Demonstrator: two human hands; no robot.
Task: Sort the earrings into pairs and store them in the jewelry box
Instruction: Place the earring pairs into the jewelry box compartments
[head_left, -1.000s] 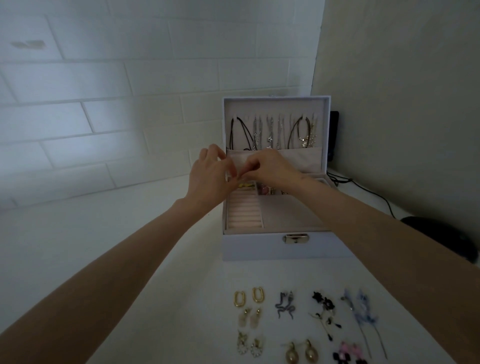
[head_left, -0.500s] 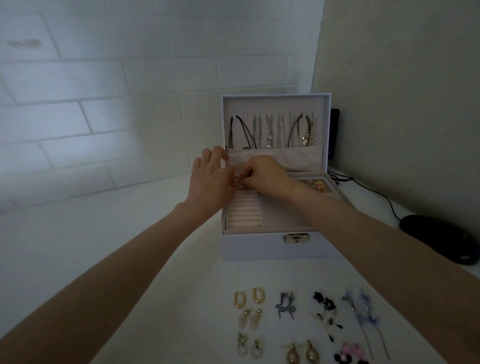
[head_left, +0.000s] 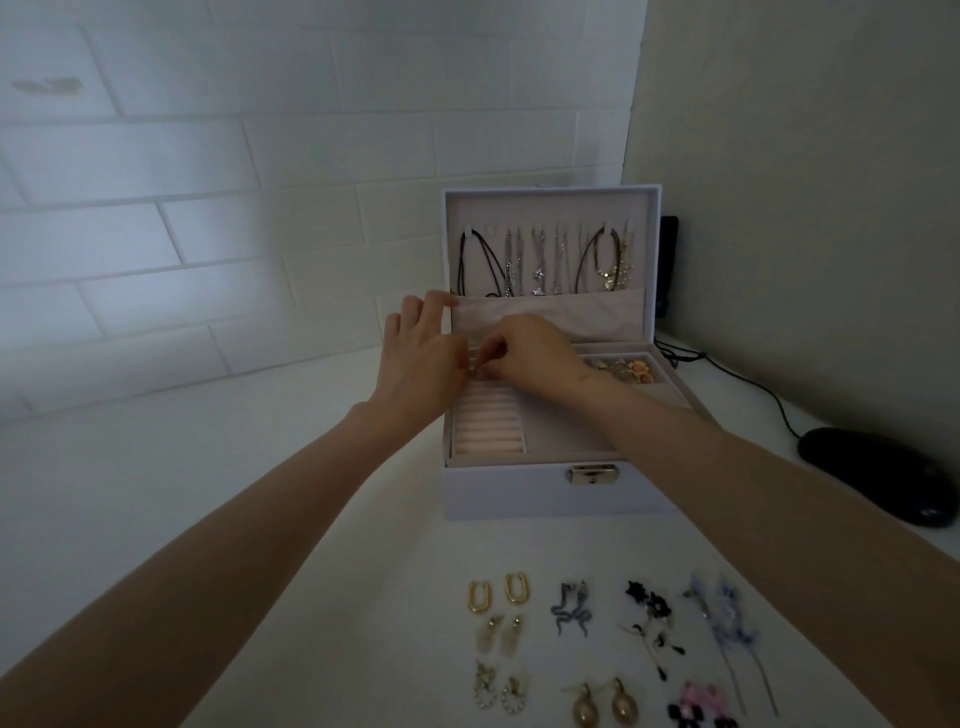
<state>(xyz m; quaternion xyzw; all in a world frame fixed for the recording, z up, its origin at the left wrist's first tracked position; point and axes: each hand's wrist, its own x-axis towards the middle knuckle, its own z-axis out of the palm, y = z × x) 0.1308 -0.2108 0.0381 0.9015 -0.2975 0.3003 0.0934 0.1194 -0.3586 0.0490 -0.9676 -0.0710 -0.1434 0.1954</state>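
The jewelry box (head_left: 550, 493) stood on the tabletop (head_left: 156, 467) near the back corner, its lid (head_left: 550, 208) upright behind it with necklaces (head_left: 540, 260) hanging inside. The ring rolls (head_left: 485, 431) filled the front-left compartment. The left hand (head_left: 421, 364) and right hand (head_left: 535, 358) met over the back left, a small earring (head_left: 472, 370) between their fingers. Earring pairs (head_left: 597, 649) lay in rows before the box, and a mouse (head_left: 878, 475) lay to its right.

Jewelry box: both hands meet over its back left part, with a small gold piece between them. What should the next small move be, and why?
Probably lower the gold piece into the box and let go: the right hand pinches it beside the left hand, by the far end of the padded rows, and more earring pairs wait on the table.
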